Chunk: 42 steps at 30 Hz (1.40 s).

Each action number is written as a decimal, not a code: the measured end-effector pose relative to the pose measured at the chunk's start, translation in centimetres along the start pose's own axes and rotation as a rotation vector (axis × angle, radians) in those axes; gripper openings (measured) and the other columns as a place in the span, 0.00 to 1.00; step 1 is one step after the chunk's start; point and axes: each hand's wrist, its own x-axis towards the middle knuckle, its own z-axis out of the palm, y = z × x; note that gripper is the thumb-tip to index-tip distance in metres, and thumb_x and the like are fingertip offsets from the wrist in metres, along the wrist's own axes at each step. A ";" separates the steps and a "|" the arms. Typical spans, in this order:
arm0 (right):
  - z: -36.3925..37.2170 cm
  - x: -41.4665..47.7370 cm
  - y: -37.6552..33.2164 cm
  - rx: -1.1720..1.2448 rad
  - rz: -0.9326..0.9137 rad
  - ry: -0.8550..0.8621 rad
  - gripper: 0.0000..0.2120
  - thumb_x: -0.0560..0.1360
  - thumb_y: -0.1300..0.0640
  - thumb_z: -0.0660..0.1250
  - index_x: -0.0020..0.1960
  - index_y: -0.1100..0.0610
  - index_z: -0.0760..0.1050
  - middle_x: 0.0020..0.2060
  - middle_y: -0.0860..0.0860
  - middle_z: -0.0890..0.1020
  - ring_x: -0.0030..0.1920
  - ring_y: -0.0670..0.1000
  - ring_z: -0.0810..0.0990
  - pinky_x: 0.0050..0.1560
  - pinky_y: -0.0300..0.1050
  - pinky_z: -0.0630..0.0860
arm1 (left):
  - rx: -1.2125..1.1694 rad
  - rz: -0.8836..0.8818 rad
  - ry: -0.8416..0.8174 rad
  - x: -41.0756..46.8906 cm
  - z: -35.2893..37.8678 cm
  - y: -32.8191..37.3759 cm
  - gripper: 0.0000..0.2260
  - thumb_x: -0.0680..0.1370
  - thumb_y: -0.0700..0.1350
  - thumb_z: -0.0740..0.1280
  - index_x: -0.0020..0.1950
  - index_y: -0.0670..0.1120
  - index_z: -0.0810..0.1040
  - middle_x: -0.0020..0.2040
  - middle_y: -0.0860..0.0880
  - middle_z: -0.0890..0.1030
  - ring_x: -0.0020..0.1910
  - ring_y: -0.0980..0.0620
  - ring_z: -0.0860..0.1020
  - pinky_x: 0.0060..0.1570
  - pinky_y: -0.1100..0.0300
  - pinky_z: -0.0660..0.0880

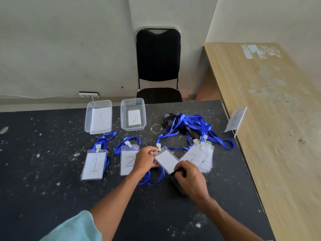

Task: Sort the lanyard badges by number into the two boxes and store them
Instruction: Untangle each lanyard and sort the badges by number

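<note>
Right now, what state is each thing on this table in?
Box 1, open, holding only its paper label.
Box 2, open, holding only its label.
Badge 1, flat before box 1.
Badge 2, flat, partly hidden by the left grip.
Held badge, tilted, pinched by left grip and right grip, number unseen.
Badge pile, unsorted, lanyards tangled.

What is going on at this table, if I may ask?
A person is sorting numbered lanyard badges on the black table. Both the left hand and the right hand grip the held badge, tilted, its number not readable. The badge marked 1 lies before the box labelled 1, the badge marked 2 before the box labelled 2; neither box holds a badge yet. The pile of badges with blue lanyards waits on the right.
</note>
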 end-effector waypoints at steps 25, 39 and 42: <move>5.4 -2.1 -0.8 -0.126 -0.186 -0.403 0.19 0.72 0.62 0.61 0.59 0.48 0.78 0.56 0.47 0.81 0.58 0.50 0.77 0.58 0.44 0.75 | 0.053 0.086 0.086 -0.2 1.0 -1.2 0.16 0.83 0.33 0.54 0.54 0.43 0.81 0.56 0.43 0.81 0.52 0.48 0.79 0.33 0.58 0.83; 0.9 -0.4 -1.6 -0.264 -0.113 -0.079 0.20 0.78 0.38 0.58 0.63 0.49 0.72 0.55 0.46 0.78 0.55 0.50 0.76 0.53 0.46 0.75 | 0.213 0.221 0.043 -1.5 0.5 0.9 0.14 0.81 0.39 0.59 0.55 0.48 0.84 0.50 0.53 0.84 0.41 0.51 0.82 0.42 0.49 0.84; 1.4 0.3 -3.5 -0.202 -0.046 -0.133 0.20 0.78 0.43 0.61 0.68 0.48 0.67 0.57 0.49 0.75 0.55 0.53 0.77 0.50 0.49 0.76 | 0.113 0.214 -0.054 -2.7 0.8 2.3 0.13 0.80 0.40 0.60 0.54 0.49 0.84 0.49 0.52 0.84 0.40 0.52 0.82 0.39 0.53 0.84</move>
